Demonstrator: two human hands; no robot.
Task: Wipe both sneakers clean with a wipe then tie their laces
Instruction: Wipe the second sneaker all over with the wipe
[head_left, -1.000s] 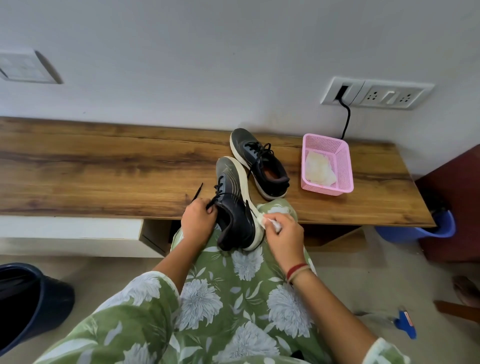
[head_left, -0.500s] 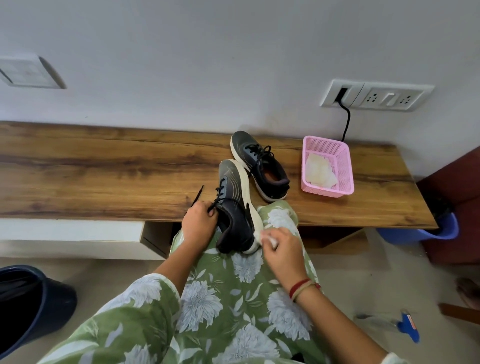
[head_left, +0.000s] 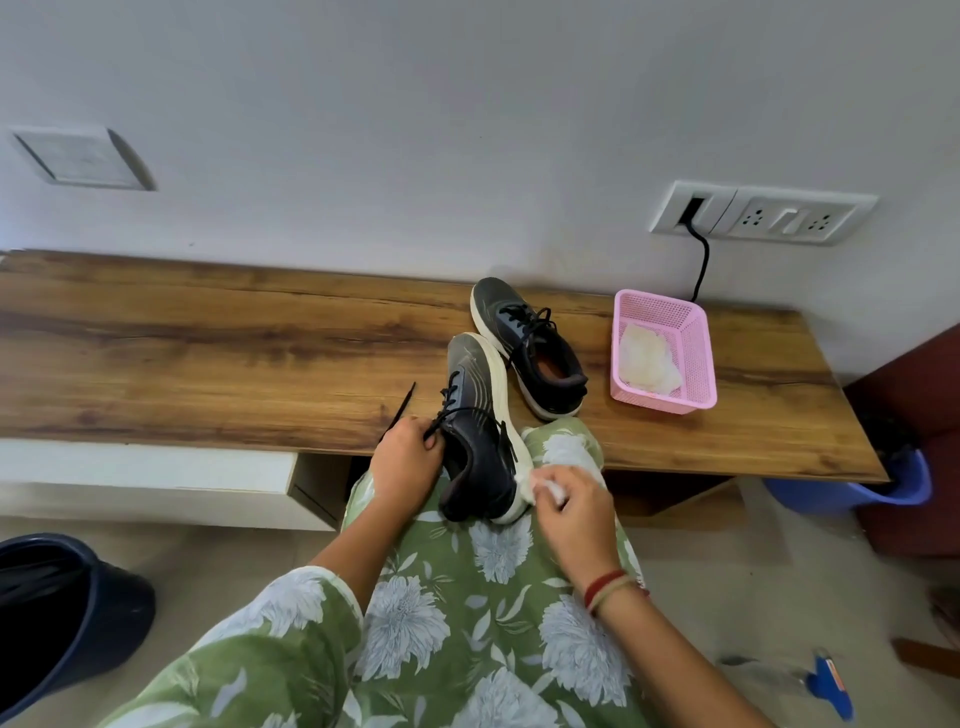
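Note:
A dark sneaker (head_left: 480, 431) with a white sole lies tilted on my lap, heel toward me and toe over the wooden bench (head_left: 208, 358). My left hand (head_left: 408, 465) grips its left side at the opening, among the loose black laces. My right hand (head_left: 571, 506) pinches a white wipe (head_left: 535, 486) against the white sole at the heel. The second dark sneaker (head_left: 530, 345) stands upright on the bench behind, laces loose.
A pink basket (head_left: 696, 358) holding white wipes sits on the bench to the right. A black cable runs from a wall socket (head_left: 763, 218) behind it. A dark bin (head_left: 62, 618) stands on the floor at left, a blue tub (head_left: 883, 488) at right.
My right hand has slid the wipe along the sole toward the heel, nearer to me. My left hand keeps its hold on the sneaker.

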